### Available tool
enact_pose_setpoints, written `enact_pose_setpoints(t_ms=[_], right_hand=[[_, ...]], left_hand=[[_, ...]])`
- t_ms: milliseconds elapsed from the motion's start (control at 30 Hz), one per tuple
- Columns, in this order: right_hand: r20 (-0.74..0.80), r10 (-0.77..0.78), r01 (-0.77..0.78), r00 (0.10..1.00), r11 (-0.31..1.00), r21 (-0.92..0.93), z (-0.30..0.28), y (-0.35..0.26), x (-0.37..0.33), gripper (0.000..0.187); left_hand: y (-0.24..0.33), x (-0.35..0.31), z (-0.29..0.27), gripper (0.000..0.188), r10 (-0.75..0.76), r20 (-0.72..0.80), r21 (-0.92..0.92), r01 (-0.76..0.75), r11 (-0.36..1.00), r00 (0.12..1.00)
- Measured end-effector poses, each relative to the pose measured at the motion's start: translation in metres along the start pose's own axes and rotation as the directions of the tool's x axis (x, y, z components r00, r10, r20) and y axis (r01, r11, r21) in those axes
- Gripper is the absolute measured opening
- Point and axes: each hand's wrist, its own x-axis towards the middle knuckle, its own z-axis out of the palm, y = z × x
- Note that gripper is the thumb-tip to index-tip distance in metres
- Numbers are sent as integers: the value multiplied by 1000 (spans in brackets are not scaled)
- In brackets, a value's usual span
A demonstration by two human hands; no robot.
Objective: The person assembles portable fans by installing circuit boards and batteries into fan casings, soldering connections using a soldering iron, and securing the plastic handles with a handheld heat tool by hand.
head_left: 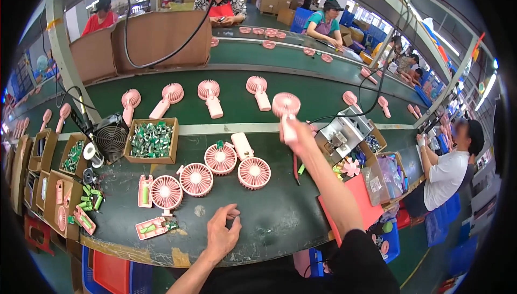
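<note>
My right hand (299, 135) is stretched out over the front edge of the green conveyor belt (183, 108), its fingers closed round the handle of a pink handheld fan (286, 104). Resting on the dark worktable (280, 229), my left hand (222, 233) has loosely bent fingers and holds nothing. Beyond it lie several pink fans with round grilles (196, 180), some with handle parts attached. To the left are opened pink handle shells (145, 190) with green battery cells inside. More finished-looking pink fans (209, 90) lie spaced along the belt.
A cardboard box of green circuit boards (153, 139) stands by a black round fan (111, 138) and a solder spool (92, 153). Loose green batteries (90, 197) lie at the left. A metal device (344, 135) and red sheet (355, 200) are right. Co-workers sit across the belts; one person (447, 170) works at right.
</note>
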Motion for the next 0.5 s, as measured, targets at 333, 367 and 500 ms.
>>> enact_pose_setpoints(t_ms=[333,367,500], right_hand=[[-13,-11,6,1000,947,-320,76,-17,-43,22],[163,43,14,986,941,-337,90,-31,-79,21],[915,91,484,393,826,-290,158,-87,-181,26]], left_hand=[[-9,1,2,35,-4,-32,17,4,1000,999],[-6,3,6,33,15,-14,17,-15,1000,1000],[-24,0,7,31,137,7,64,-137,988,991]])
